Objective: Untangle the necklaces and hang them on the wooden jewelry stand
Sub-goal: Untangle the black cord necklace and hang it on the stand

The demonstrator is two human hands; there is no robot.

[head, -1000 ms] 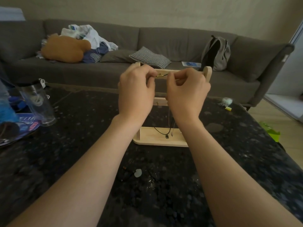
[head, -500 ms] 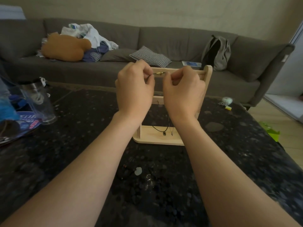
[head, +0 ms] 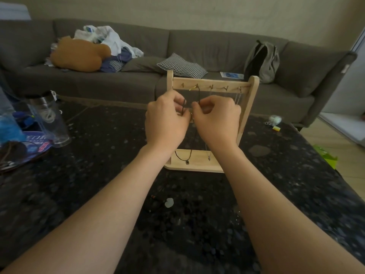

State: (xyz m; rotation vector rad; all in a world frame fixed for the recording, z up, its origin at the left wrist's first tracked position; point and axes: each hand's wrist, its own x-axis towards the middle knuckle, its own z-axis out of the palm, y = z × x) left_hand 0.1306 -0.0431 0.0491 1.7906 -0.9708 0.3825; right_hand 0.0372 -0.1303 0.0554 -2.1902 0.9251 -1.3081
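Both hands up in front of the wooden jewelry stand (head: 247, 107), which sits upright on the dark speckled table (head: 98, 175). Left hand (head: 166, 120) grip closed in a pinch on the black cord necklace (head: 199, 95); right hand (head: 216, 118) grip also pinched closed on the same cord, just beside the left, fingertips nearly touching. Cord runs up from the hands to a peg on the stand's top bar, gold clasp (head: 192, 88) visible at the peg. Lower loop of the cord with a small dark pendant (head: 187, 162) hangs down over the stand's base. Thin silver chain (head: 238, 97) hangs from a peg near the right end of the bar; another fine chain ends low over the base, right of the black pendant. More necklace pieces lie on the table near the person, between the forearms, including a pale pendant (head: 169, 202); details too dark to tell. Clear tumbler (head: 48, 119) at table left. Grey sofa (head: 217, 46) behind with a checkered cushion (head: 181, 66), backpack (head: 261, 60) and a clothes pile (head: 94, 50).
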